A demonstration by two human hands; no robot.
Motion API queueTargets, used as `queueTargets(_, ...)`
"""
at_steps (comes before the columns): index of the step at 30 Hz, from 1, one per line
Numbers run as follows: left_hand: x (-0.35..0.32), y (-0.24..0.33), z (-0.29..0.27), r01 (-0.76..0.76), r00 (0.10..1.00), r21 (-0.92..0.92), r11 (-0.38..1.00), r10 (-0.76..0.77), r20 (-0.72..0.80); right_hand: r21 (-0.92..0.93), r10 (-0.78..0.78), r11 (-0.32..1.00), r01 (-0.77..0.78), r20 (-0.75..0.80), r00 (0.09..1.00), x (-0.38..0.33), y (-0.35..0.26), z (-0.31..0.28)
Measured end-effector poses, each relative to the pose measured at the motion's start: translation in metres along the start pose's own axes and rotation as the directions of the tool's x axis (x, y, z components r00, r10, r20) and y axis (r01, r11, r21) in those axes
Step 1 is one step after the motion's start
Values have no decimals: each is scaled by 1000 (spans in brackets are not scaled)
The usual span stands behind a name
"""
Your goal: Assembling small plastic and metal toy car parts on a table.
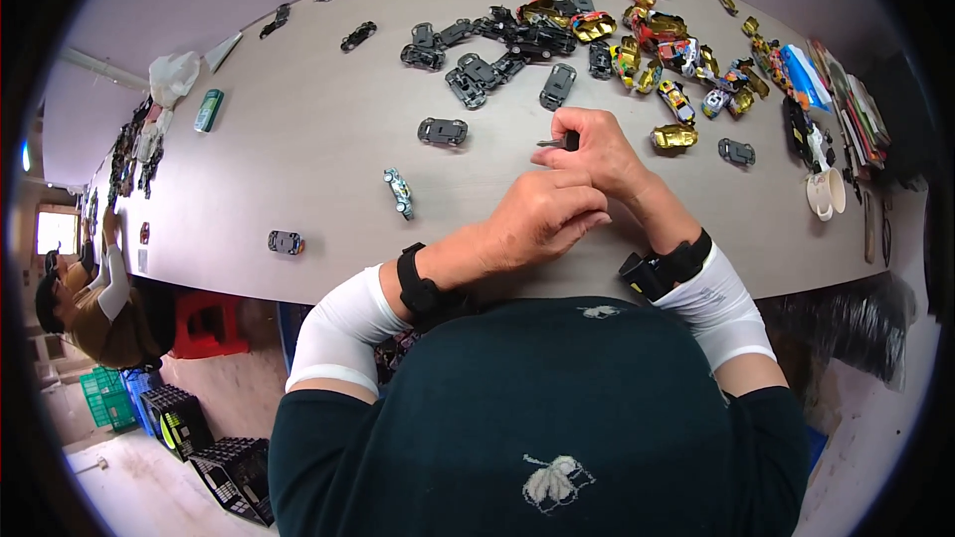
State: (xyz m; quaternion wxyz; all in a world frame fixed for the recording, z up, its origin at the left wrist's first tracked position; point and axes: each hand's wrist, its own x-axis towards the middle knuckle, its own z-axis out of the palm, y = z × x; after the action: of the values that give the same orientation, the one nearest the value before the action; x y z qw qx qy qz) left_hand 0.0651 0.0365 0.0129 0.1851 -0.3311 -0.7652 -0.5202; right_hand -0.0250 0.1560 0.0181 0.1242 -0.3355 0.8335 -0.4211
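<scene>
Right hand (589, 147) pinching a small screwdriver (559, 142), left hand (545, 215) curled shut just below at 6 o'clock, contents hidden. At 12 o'clock, bare grey chassis (444, 130) awaiting gold shells (674, 137); few look assembled.

A long pale worktable (298, 129) meets a plain wall, with a red stool (207, 323) and dark crates (234, 472) on the light floor.

Single head-worn fisheye view, looking steeply down and forward over the wearer's chest onto the table (298, 139). Hands sit close, mid-frame; far table edge bends along the upper rim. No second view supplied.
</scene>
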Motion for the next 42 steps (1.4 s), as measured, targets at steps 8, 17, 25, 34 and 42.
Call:
queueTargets(8,-66,-19,-72,623,770,95,777,-587,-250,144,-243,956,257,-104,964,24,7,32)
queueTargets(17,-74,-27,-104,578,456,-568,586,-809,-371,-340,-395,854,394,70,916,64,-9,71)
queueTargets(25,-23,-35,-85,432,609,-841,326,-794,5,708,96,572,-413,442,892,35,-9,24)
queueTargets(34,15,-59,-50,355,699,-904,238,-710,87,626,224,722,-295,192,955,7,1,-13)
queueTargets(42,15,-70,-41,381,686,-880,283,-725,64,724,203,617,-308,232,951,3,11,-15)
